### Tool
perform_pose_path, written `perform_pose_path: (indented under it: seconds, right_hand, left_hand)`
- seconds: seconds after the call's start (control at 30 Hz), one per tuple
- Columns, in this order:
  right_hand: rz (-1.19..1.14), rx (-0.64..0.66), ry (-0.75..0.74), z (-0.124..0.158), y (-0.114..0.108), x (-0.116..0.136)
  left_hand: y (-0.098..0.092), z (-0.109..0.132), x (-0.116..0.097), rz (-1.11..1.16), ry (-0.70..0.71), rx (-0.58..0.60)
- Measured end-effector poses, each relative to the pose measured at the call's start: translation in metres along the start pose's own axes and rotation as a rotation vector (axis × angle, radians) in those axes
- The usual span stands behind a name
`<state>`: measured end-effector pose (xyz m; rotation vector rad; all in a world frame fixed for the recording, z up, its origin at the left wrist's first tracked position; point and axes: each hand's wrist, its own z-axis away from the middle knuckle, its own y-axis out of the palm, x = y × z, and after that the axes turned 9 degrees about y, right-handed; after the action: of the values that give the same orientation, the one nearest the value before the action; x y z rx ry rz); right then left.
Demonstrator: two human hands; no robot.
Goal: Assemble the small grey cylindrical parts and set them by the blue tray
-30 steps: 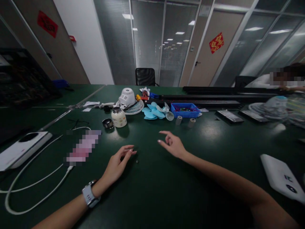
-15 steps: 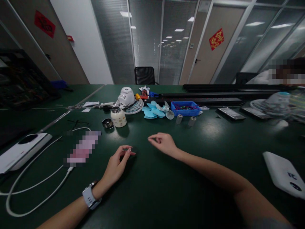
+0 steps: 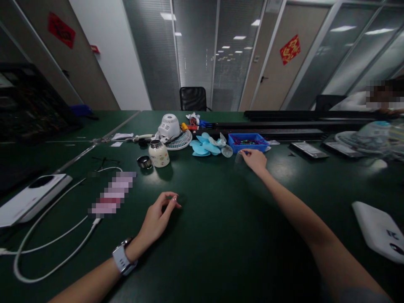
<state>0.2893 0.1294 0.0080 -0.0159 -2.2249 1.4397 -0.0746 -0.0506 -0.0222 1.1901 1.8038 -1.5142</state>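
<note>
My right hand (image 3: 255,160) reaches out over the table by the front edge of a blue tray (image 3: 249,148) of small coloured parts. Its thumb and fingers are pinched together at the top of a small grey cylinder (image 3: 239,159), which looks faint and smeared; whether they grip it I cannot tell. A second grey cylinder is hidden behind this hand. My left hand (image 3: 160,213) rests on the green table with its fingers curled and the thumb against them. Anything between these fingertips is too small to make out. Light blue fan blades (image 3: 205,145) lie left of the tray.
A cream bottle (image 3: 158,154) stands beside its dark ring-shaped cap (image 3: 144,162), before a white fan housing (image 3: 169,126). On the left lie a phone (image 3: 115,191) with a white cable and a white box (image 3: 34,198). A white device (image 3: 377,231) lies at right; a person sits far right.
My right hand has moved forward and to the right, from the middle of the table to the grey cylinders by the blue tray. The left hand keeps its pose.
</note>
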Motion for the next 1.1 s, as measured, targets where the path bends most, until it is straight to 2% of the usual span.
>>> perform_pose_path:
  seconds: [0.07,0.13,0.23,0.3,0.37,0.43,0.5,0.6,0.7,0.83,0.97,1.1]
  right_hand:
    - [-0.014,-0.031,-0.024,0.002,-0.002,-0.003]
    - [-0.046,-0.119,-0.059,0.004,-0.004,-0.014]
    - [-0.076,-0.216,0.004,0.003,-0.002,-0.041]
    - [-0.07,-0.145,0.074,-0.001,0.003,-0.062]
    - [-0.076,-0.006,0.091,-0.009,0.01,-0.081]
    - [-0.105,0.084,0.083,-0.015,0.015,-0.092]
    - [-0.158,0.103,0.078,-0.014,0.016,-0.094]
    - [-0.268,0.167,-0.017,0.009,0.008,-0.082]
    - [-0.327,0.311,-0.27,0.054,-0.007,-0.057]
    - [-0.411,0.583,-0.578,0.119,-0.021,-0.011]
    - [-0.566,0.775,-0.686,0.162,-0.014,0.034]
    - [-0.621,0.794,-0.71,0.184,-0.003,0.06]
  left_hand:
    - [0.0,0.0,-0.001,-0.002,0.002,0.001]
    - [0.0,0.0,-0.001,0.0,0.008,0.0]
    - [0.0,0.001,-0.001,0.001,0.014,0.007]
    - [0.0,0.001,-0.001,-0.002,0.012,0.019]
    - [0.0,0.002,0.0,-0.004,0.009,0.034]
    - [0.0,0.002,0.001,-0.006,0.013,0.042]
    - [0.0,0.001,0.0,-0.006,0.021,0.038]
    - [0.0,0.001,-0.003,-0.012,0.038,0.02]
    - [0.003,0.004,-0.01,-0.026,0.118,-0.004]
    - [0.012,0.011,-0.022,-0.008,0.285,0.008]
    - [0.019,0.018,-0.032,0.043,0.324,0.074]
    - [0.021,0.016,-0.034,0.084,0.306,0.047]
